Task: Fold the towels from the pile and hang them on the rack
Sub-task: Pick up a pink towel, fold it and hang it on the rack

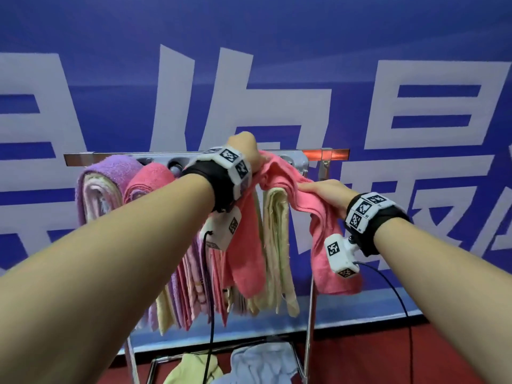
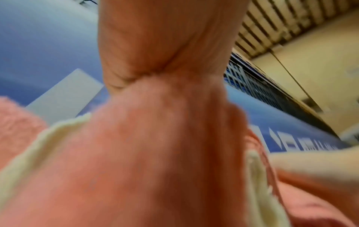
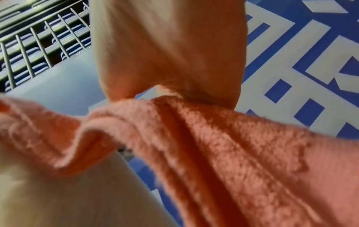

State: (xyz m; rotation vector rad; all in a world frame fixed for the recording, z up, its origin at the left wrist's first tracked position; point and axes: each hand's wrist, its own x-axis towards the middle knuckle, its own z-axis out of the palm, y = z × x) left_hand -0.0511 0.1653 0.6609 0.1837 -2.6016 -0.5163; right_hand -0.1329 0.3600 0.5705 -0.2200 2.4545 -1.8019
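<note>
A pink towel (image 1: 285,178) stretches between both hands above the metal rack (image 1: 80,156). My left hand (image 1: 245,146) grips one bunched end at the rack's top bar; my right hand (image 1: 322,189) pinches the other end lower to the right, and the rest (image 1: 327,261) hangs down. The left wrist view shows the palm (image 2: 165,46) closed on pink cloth (image 2: 155,153). In the right wrist view the fingers (image 3: 165,50) pinch the towel (image 3: 223,138). A purple towel (image 1: 110,173), a pink one (image 1: 151,178) and a cream one (image 1: 277,231) hang on the rack.
A blue wall banner (image 1: 249,65) with large white characters stands right behind the rack. Yellow (image 1: 191,367) and white (image 1: 263,361) towels lie in a pile at the rack's base on the red floor (image 1: 415,356). Cables hang from both wrist cameras.
</note>
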